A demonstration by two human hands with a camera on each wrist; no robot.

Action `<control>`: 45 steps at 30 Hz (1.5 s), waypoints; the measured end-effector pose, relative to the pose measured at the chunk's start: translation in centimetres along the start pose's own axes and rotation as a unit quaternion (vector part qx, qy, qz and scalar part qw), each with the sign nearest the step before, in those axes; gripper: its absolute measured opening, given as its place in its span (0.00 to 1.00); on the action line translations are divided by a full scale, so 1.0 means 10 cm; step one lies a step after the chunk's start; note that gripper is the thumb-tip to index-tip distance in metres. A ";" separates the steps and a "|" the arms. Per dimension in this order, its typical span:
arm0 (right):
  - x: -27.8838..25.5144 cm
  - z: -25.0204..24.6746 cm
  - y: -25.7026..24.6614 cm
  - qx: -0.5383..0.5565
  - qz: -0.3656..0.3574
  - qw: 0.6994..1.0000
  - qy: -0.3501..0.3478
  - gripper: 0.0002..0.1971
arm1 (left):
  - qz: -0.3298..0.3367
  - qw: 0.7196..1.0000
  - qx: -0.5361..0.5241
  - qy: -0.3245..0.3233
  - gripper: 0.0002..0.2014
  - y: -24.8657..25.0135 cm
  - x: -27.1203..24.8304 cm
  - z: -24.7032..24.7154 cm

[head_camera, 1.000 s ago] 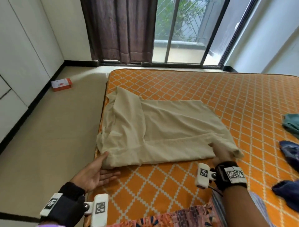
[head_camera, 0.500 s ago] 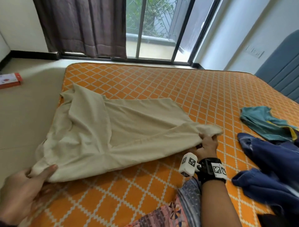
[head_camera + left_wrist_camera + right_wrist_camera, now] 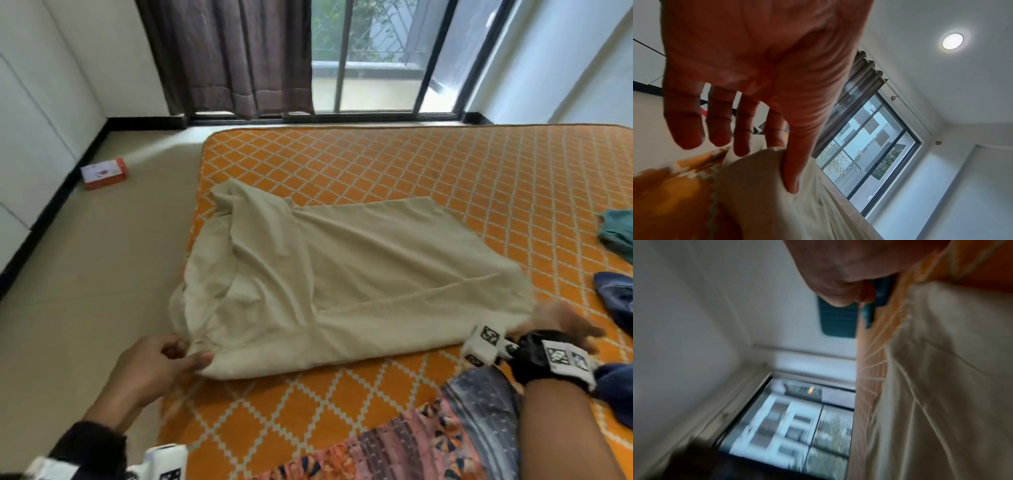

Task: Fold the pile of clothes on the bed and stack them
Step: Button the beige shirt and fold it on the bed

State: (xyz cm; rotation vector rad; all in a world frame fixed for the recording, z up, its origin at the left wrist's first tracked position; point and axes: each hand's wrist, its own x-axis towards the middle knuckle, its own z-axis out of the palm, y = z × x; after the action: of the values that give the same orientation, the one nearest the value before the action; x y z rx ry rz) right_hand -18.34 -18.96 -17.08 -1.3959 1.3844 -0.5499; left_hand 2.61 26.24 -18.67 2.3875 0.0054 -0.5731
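Note:
A beige garment [image 3: 359,281] lies spread and partly folded on the orange patterned bed [image 3: 411,164], with its left edge at the mattress side. My left hand [image 3: 185,354] is at the garment's near-left corner. In the left wrist view the thumb [image 3: 791,170] presses on the beige garment [image 3: 818,203] against the index finger, pinching a fold. My right hand [image 3: 565,322] is blurred, just past the near-right corner, its fingers spread and holding nothing. The right wrist view shows only the palm and the beige garment [image 3: 941,386] beside it.
A teal garment [image 3: 616,233] and dark blue clothes [image 3: 616,298] lie unfolded at the bed's right edge. A patterned cloth [image 3: 428,445] covers the near edge by my right arm. A red box [image 3: 104,173] sits on the floor to the left.
My right hand let go of the near-right corner it had lifted, and that corner now lies flat. My left hand went from flat beside the near-left corner to pinching it.

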 end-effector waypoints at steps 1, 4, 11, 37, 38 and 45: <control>-0.20 0.06 -0.15 -0.020 0.026 0.998 -0.051 0.12 | 0.025 1.000 0.001 0.004 0.20 0.01 0.00 0.00; -0.31 0.47 -0.32 0.024 -0.135 0.983 -0.125 0.12 | 0.089 0.996 -0.004 0.002 0.12 0.07 0.00 0.05; -0.97 1.73 -0.03 -0.429 -0.330 0.639 -0.547 0.38 | 0.240 0.967 0.028 0.077 0.15 0.18 0.00 0.03; -0.87 1.91 0.16 -0.538 -0.361 0.677 -0.350 0.37 | -0.140 0.983 -0.056 -0.102 0.23 -0.22 0.09 0.10; -0.87 1.90 0.15 -0.539 -0.356 0.674 -0.359 0.38 | -0.127 0.988 -0.032 -0.085 0.23 -0.20 0.08 0.16; -0.79 1.88 0.23 -0.578 -0.322 0.633 -0.402 0.59 | -0.102 0.992 -0.050 -0.052 0.13 -0.23 0.13 0.14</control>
State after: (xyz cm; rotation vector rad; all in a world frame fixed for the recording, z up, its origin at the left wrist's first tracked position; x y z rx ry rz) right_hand -4.73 -4.80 -22.99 -2.7237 0.2882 0.7316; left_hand 2.89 26.93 -21.58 2.2720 0.2289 -0.7733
